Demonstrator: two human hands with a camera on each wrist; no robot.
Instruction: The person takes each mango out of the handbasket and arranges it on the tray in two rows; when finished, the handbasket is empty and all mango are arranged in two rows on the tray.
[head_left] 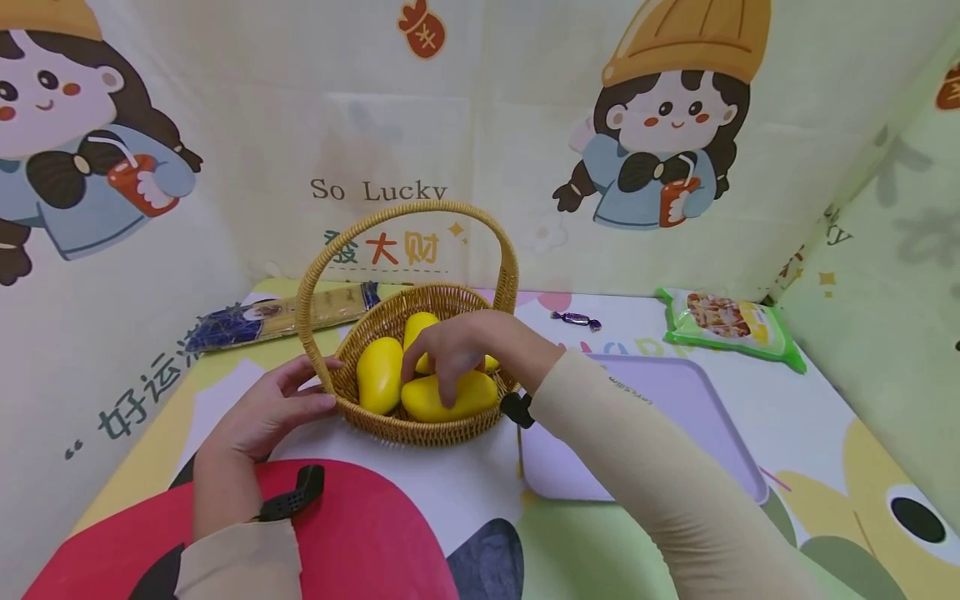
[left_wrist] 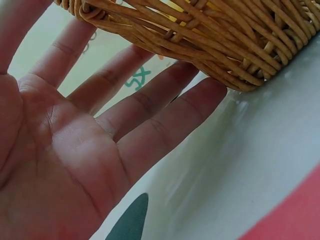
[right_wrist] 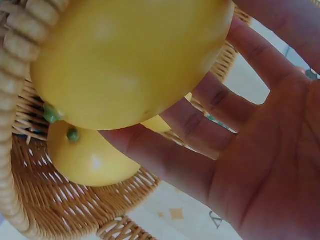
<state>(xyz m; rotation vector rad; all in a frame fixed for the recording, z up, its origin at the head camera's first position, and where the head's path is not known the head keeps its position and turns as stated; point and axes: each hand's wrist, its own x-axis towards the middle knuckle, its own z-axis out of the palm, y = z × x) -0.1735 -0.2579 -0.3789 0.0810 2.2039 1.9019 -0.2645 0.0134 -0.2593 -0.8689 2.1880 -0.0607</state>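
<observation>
A wicker basket [head_left: 420, 432] with a tall arched handle [head_left: 420, 207] holds several yellow mangoes. My right hand [head_left: 468, 346] reaches in from above and grips the front mango [head_left: 461, 398], thumb on its near side and fingers over its far side. Close up in the right wrist view, the fingers [right_wrist: 165, 155] lie along this mango [right_wrist: 135, 60]. One mango [head_left: 380, 375] sits left of it, another [head_left: 420, 330] behind. My left hand [head_left: 266, 412] touches the basket's left side near the handle's foot. In the left wrist view its fingers [left_wrist: 150, 125] are extended against the weave [left_wrist: 220, 50].
A lilac tray [head_left: 697, 433] lies right of the basket, partly under my right forearm. Behind it are a purple-wrapped candy [head_left: 576, 320] and a green-edged food packet [head_left: 731, 325]. A long packet [head_left: 277, 315] with a blue end lies behind left. Printed cloth walls surround the table.
</observation>
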